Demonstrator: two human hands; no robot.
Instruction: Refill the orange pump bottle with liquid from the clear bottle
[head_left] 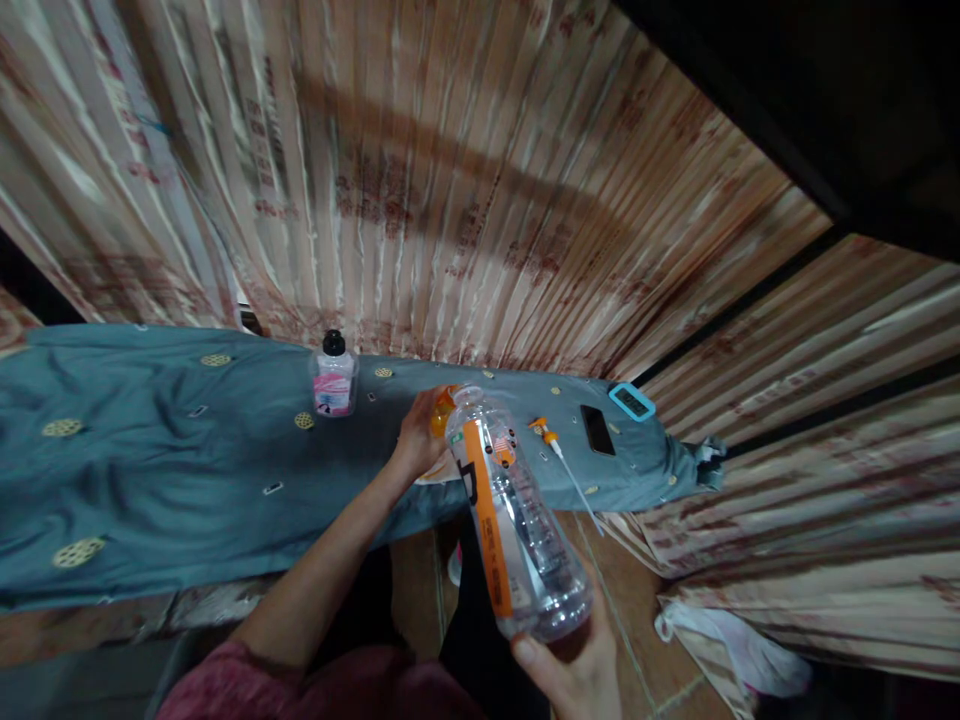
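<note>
A teal cloth-covered table (150, 480) carries a small bottle (333, 377), pump nozzle (559, 452), phone (598, 430) and blue timer (631, 401)

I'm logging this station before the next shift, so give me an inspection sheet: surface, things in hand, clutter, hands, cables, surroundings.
Surface: table under a wrinkled blue-grey cloth with small gold round motifs.
Things in hand: clear plastic bottle with an orange label strip, tilted, neck toward the table; an orange cap at its mouth.
Clutter: small bottle with black cap and pink label, upright; orange pump dispenser with dip tube, lying flat; dark phone; small device with a blue frame.
Hands: left hand at the orange cap; right hand grips the bottle's base.
Cables: nothing seen.
Surroundings: striped curtains behind the table; tiled floor; white bag on the floor at right.
</note>
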